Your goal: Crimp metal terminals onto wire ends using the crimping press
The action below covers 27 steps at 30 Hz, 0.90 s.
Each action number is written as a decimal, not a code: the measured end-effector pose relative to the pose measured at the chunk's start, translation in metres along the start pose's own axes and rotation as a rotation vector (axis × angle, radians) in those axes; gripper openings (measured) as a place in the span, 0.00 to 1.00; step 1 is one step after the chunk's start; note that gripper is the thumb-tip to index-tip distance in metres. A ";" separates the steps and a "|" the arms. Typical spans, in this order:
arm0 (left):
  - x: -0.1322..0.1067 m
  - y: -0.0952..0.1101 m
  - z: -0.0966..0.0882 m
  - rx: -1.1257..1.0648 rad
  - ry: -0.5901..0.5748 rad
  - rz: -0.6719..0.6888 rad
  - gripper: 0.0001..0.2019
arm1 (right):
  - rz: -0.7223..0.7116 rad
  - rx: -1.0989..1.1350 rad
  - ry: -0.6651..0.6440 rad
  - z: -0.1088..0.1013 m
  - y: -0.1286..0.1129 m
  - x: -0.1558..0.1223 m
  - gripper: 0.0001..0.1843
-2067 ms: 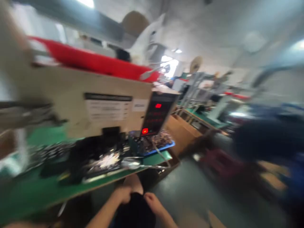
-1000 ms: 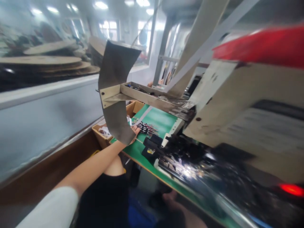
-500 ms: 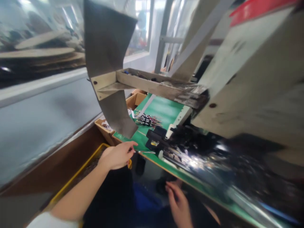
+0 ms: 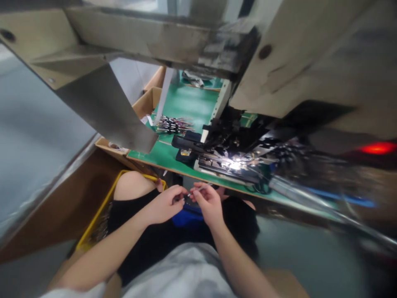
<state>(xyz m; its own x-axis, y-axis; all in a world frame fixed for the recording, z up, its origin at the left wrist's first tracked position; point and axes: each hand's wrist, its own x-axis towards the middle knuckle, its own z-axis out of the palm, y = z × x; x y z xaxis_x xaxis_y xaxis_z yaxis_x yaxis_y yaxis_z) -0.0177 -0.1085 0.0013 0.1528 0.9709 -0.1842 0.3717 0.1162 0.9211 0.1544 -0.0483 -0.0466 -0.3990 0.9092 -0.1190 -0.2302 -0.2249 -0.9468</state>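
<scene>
My left hand (image 4: 167, 203) and my right hand (image 4: 207, 201) meet over my lap, just below the front edge of the green bench (image 4: 161, 155). Both hands pinch a thin pale wire (image 4: 198, 189) between their fingertips; its tip points up to the right. Above them sits a dark machine head (image 4: 229, 153) with a bright lit spot. A bundle of dark wires (image 4: 173, 123) lies further back on the green bench.
A large beige machine housing (image 4: 304, 62) overhangs the bench, with a red light (image 4: 376, 148) at right. A curved metal strip (image 4: 102, 107) hangs at left. A yellow bin (image 4: 102, 207) sits by my left knee, cardboard boxes (image 4: 145, 103) behind it.
My view has dropped from the bench's left side to my lap. My left hand came back from the bench edge and joined my right hand on the thin wire.
</scene>
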 end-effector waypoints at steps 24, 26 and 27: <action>0.051 -0.013 0.047 -0.674 0.278 0.039 0.04 | 0.082 -0.054 -0.062 -0.014 0.014 -0.020 0.16; 0.051 -0.012 0.046 -0.632 0.271 0.056 0.03 | 0.088 -0.081 -0.036 -0.014 0.013 -0.020 0.13; 0.050 -0.012 0.045 -0.587 0.273 0.068 0.04 | 0.093 -0.091 -0.019 -0.014 0.012 -0.019 0.12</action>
<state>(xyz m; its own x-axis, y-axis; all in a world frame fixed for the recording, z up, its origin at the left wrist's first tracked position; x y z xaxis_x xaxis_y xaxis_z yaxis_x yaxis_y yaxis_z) 0.0268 -0.0706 -0.0344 -0.1085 0.9894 -0.0966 -0.2042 0.0729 0.9762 0.1720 -0.0635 -0.0597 -0.4317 0.8789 -0.2029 -0.1100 -0.2746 -0.9552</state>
